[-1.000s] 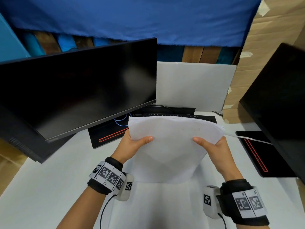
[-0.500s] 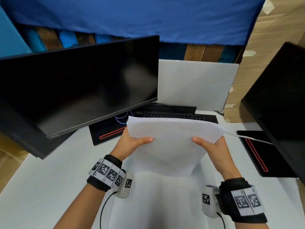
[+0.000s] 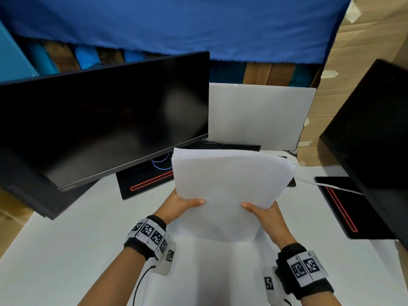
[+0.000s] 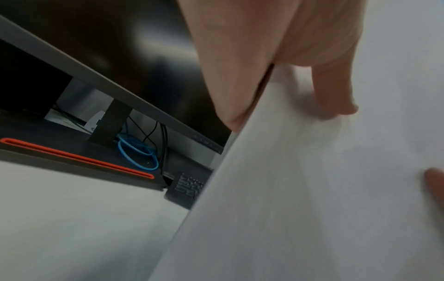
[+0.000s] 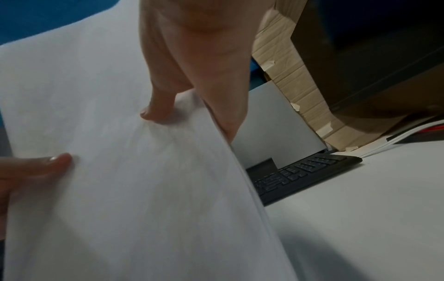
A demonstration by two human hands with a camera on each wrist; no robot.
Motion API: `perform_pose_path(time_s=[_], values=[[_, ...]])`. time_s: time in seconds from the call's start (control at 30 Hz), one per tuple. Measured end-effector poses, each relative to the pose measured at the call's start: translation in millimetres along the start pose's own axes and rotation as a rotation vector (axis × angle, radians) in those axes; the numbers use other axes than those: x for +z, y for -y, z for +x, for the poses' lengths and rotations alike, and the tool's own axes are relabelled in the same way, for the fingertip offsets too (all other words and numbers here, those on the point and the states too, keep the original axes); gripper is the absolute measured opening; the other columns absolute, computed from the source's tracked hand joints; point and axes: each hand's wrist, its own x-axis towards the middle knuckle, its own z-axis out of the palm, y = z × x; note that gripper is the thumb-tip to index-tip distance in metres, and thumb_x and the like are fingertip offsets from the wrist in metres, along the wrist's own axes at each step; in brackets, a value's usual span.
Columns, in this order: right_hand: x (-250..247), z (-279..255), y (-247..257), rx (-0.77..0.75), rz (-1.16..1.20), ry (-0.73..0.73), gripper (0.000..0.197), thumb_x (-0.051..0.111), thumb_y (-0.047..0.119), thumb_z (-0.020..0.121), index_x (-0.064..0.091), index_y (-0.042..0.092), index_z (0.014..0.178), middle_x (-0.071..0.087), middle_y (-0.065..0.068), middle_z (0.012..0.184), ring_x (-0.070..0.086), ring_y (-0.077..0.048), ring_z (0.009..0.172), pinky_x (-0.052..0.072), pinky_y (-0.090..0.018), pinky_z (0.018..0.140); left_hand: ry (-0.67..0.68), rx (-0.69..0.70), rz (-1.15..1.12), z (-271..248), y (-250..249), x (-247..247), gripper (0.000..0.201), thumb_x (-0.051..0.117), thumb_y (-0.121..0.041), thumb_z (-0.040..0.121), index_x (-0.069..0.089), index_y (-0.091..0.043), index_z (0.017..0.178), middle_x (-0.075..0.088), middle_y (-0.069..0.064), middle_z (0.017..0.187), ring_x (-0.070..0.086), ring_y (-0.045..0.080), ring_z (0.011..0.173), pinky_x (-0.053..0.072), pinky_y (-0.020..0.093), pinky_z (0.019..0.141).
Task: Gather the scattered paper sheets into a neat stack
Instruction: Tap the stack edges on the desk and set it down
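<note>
Black monitor (image 3: 106, 120) at far left, screen dark, on the white desk (image 3: 55, 250). My left hand (image 3: 178, 206) — thumb on top, fingers behind — pinches the paper stack (image 3: 229, 191) by its left edge. Stack stands nearly upright at centre, bottom edge at the desk. My right hand (image 3: 268, 219) pinches its right edge likewise. Keyboard (image 5: 302, 175) behind; second monitor (image 3: 375, 138) far right.

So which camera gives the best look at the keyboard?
The right wrist view: the keyboard shows several key rows beside the paper stack. The left wrist view catches only one corner; in the head view the stack hides nearly all of it.
</note>
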Motion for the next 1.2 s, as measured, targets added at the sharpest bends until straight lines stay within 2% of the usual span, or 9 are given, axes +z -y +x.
perform_pose_path(time_s=[0.1, 0.17, 0.3, 0.43, 0.6, 0.7, 0.83, 1.03, 1.2], values=[[-3.2, 4.9, 1.1, 0.02, 0.007, 0.0, 0.021, 0.069, 0.003, 0.075, 0.063, 0.023, 0.08, 0.068, 0.004, 0.082, 0.067, 0.002, 0.062, 0.052, -0.012, 0.055, -0.006, -0.002, 0.001, 2.9, -6.8, -2.5, 0.04, 0.069, 0.001, 0.072, 0.06, -0.032, 0.094, 0.069, -0.016, 0.09, 0.066, -0.008, 0.08, 0.053, 0.01, 0.073], [-4.4, 7.2, -1.2, 0.048, -0.015, 0.012, 0.014, 0.069, 0.01, 0.076, 0.064, 0.021, 0.083, 0.07, -0.002, 0.086, 0.069, -0.01, 0.073, 0.055, -0.02, 0.063, 0.002, -0.028, 0.011, 4.5, -8.0, -3.9, 0.036, 0.07, -0.001, 0.073, 0.063, -0.031, 0.091, 0.071, -0.015, 0.084, 0.067, -0.005, 0.077, 0.054, 0.015, 0.075], [-6.2, 16.1, -28.2, 0.137, -0.04, -0.006, 0.014, 0.065, 0.013, 0.081, 0.063, 0.015, 0.094, 0.068, -0.007, 0.093, 0.065, -0.019, 0.082, 0.056, -0.023, 0.069, -0.014, -0.165, -0.009, 9.2, 13.2, -2.8, 0.024, 0.067, 0.001, 0.075, 0.064, -0.008, 0.097, 0.069, 0.007, 0.093, 0.069, 0.002, 0.068, 0.057, 0.018, 0.066], [-8.2, 27.7, -67.6, 0.252, -0.109, 0.025, 0.025, 0.054, 0.007, 0.088, 0.057, 0.003, 0.113, 0.063, -0.016, 0.111, 0.061, -0.026, 0.093, 0.051, -0.03, 0.081, -0.044, -0.336, -0.027, 13.7, 53.7, -0.4, 0.035, 0.059, 0.01, 0.077, 0.056, 0.002, 0.111, 0.059, 0.021, 0.12, 0.063, 0.021, 0.085, 0.057, 0.023, 0.069], [-7.6, 45.4, -102.6, 0.36, -0.377, 0.025, 0.033, 0.043, 0.006, 0.091, 0.046, 0.001, 0.124, 0.054, -0.018, 0.128, 0.054, -0.028, 0.108, 0.043, -0.034, 0.095, -0.127, -0.482, 0.129, 21.7, 77.6, 6.3, 0.047, 0.052, 0.016, 0.077, 0.046, 0.005, 0.122, 0.055, 0.025, 0.126, 0.056, 0.032, 0.104, 0.046, 0.046, 0.093], [-7.6, 49.3, -110.4, 0.386, -0.517, -0.028, 0.039, 0.044, 0.005, 0.09, 0.04, 0.0, 0.128, 0.052, -0.019, 0.129, 0.052, -0.032, 0.113, 0.039, -0.028, 0.089, -0.139, -0.498, 0.256, 25.8, 85.6, 6.1, 0.05, 0.058, 0.012, 0.074, 0.046, 0.002, 0.122, 0.056, 0.027, 0.125, 0.058, 0.035, 0.103, 0.045, 0.048, 0.096], [-8.4, 50.3, -115.4, 0.361, -0.669, -0.011, 0.041, 0.044, 0.001, 0.087, 0.042, 0.0, 0.127, 0.053, -0.02, 0.128, 0.05, -0.033, 0.115, 0.039, -0.032, 0.096, -0.133, -0.49, 0.345, 25.9, 83.0, 5.6, 0.052, 0.06, 0.009, 0.074, 0.046, -0.001, 0.123, 0.057, 0.026, 0.122, 0.055, 0.039, 0.113, 0.047, 0.044, 0.094], [-5.9, 52.4, -113.5, 0.313, -0.692, -0.002, 0.04, 0.04, -0.009, 0.083, 0.051, 0.0, 0.12, 0.059, -0.02, 0.12, 0.055, -0.032, 0.107, 0.035, -0.018, 0.077, -0.108, -0.475, 0.383, 25.8, 86.9, 2.9, 0.056, 0.06, 0.009, 0.075, 0.044, -0.004, 0.126, 0.058, 0.024, 0.122, 0.056, 0.029, 0.102, 0.047, 0.036, 0.091], [-6.7, 54.6, -114.2, 0.291, -0.714, 0.052, 0.037, 0.041, -0.009, 0.083, 0.054, -0.001, 0.116, 0.061, -0.02, 0.116, 0.052, -0.024, 0.091, 0.03, -0.011, 0.06, -0.084, -0.479, 0.442, 21.3, 90.2, -0.1, 0.057, 0.062, 0.006, 0.073, 0.045, -0.007, 0.127, 0.057, 0.02, 0.124, 0.053, 0.033, 0.115, 0.045, 0.042, 0.1]])
